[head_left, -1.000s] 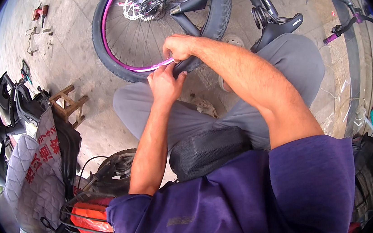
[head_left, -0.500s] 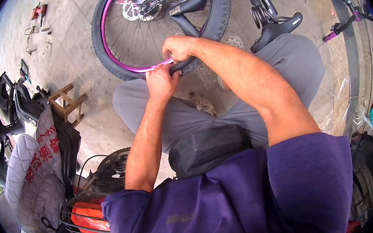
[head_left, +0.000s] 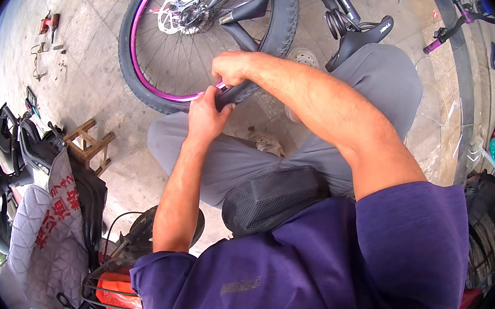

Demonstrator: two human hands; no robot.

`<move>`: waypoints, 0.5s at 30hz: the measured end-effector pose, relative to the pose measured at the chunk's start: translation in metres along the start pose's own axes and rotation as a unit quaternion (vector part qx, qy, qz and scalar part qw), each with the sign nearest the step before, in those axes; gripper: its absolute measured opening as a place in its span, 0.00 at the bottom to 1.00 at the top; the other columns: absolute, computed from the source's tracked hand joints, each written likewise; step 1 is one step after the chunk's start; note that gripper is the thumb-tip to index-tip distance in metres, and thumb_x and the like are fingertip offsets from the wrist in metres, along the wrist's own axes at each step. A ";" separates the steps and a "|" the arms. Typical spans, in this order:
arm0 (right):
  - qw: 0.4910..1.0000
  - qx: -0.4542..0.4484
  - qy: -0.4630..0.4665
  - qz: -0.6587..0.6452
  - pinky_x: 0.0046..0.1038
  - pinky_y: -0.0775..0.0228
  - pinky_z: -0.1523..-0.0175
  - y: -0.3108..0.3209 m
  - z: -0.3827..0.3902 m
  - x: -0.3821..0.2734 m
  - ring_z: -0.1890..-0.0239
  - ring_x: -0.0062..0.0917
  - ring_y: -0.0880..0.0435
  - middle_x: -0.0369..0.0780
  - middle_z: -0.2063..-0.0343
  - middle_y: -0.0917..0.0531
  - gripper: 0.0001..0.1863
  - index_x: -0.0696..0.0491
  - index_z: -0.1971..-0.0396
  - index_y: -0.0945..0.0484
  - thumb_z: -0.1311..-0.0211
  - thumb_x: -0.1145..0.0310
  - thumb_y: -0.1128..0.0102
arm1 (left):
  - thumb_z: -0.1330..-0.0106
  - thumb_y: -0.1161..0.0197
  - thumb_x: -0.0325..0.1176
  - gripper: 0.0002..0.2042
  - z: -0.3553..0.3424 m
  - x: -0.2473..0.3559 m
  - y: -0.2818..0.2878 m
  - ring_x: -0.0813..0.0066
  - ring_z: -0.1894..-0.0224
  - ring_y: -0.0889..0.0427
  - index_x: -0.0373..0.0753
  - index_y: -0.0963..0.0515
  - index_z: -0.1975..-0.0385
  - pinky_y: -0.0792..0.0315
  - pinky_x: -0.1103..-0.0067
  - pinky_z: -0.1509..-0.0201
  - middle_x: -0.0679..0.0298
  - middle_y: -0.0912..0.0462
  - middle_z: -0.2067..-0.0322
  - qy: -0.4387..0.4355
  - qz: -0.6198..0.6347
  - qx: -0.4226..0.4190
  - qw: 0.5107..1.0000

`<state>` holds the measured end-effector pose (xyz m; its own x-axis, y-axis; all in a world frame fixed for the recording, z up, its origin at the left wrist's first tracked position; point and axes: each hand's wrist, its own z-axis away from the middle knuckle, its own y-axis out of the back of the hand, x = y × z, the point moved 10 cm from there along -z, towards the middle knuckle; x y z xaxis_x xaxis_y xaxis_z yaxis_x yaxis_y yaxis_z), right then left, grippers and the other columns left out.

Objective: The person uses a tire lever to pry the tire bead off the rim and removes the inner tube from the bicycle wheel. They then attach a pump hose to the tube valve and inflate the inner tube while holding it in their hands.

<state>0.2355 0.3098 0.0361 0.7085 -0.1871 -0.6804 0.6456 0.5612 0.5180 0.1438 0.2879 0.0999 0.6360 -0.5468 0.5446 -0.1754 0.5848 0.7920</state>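
Observation:
A bicycle wheel with a purple rim (head_left: 142, 68) and a black knobby tire (head_left: 282, 22) stands in front of my knees. My left hand (head_left: 206, 117) pinches the tire's lower edge against the rim from below. Just above it, my right hand (head_left: 232, 68) curls over the same stretch of tire and grips it. The fingertips of both hands are hidden behind the tire. A silver brake disc (head_left: 174, 17) sits at the hub. My grey trousers (head_left: 241, 160) and a black mesh pouch (head_left: 273, 196) lie below the hands.
An upturned black saddle (head_left: 359, 39) rests on the paving beyond my right knee. A small wooden stool (head_left: 88, 147) stands at left, beside parked scooters with a quilted grey cover (head_left: 40, 229). Small tools (head_left: 49, 22) lie on the ground at far left. A red basket (head_left: 115, 291) is below.
Both hands stay on the tire at the rim's lower edge; they have shifted only slightly.

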 end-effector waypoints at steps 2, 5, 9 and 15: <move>0.999 0.030 -0.008 0.015 0.41 0.22 0.43 0.005 0.003 -0.003 0.47 0.42 0.14 0.47 0.54 0.11 0.20 0.51 0.53 0.12 0.49 0.73 0.29 | 0.43 0.23 0.37 0.21 0.004 -0.006 -0.001 0.47 0.59 0.13 0.35 0.19 0.52 0.22 0.61 0.54 0.46 0.13 0.60 0.011 0.024 -0.018 1.000; 0.997 0.052 -0.032 0.047 0.41 0.21 0.43 0.016 0.005 -0.011 0.46 0.41 0.14 0.47 0.51 0.12 0.20 0.52 0.50 0.13 0.45 0.68 0.31 | 0.44 0.23 0.35 0.19 0.006 0.006 0.004 0.49 0.56 0.15 0.34 0.19 0.56 0.24 0.62 0.49 0.49 0.14 0.62 -0.041 -0.005 0.004 0.999; 0.982 -0.022 -0.070 0.175 0.43 0.20 0.44 0.026 0.027 -0.045 0.47 0.41 0.13 0.48 0.49 0.13 0.20 0.54 0.50 0.13 0.40 0.61 0.34 | 0.45 0.23 0.34 0.18 0.009 0.006 0.026 0.52 0.54 0.21 0.35 0.18 0.57 0.28 0.62 0.44 0.53 0.15 0.63 -0.003 -0.043 0.047 0.998; 0.963 -0.240 -0.045 0.118 0.40 0.22 0.52 0.010 0.004 -0.041 0.58 0.35 0.12 0.46 0.59 0.10 0.20 0.56 0.56 0.11 0.40 0.57 0.37 | 0.45 0.23 0.31 0.17 0.019 0.012 0.051 0.53 0.52 0.22 0.36 0.18 0.57 0.28 0.63 0.44 0.54 0.16 0.61 -0.018 -0.024 0.162 0.986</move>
<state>0.2140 0.3194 0.0710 0.8547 -0.0658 -0.5149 0.2735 0.9002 0.3389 0.1279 0.2998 0.1522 0.6227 -0.5944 0.5088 -0.3797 0.3390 0.8608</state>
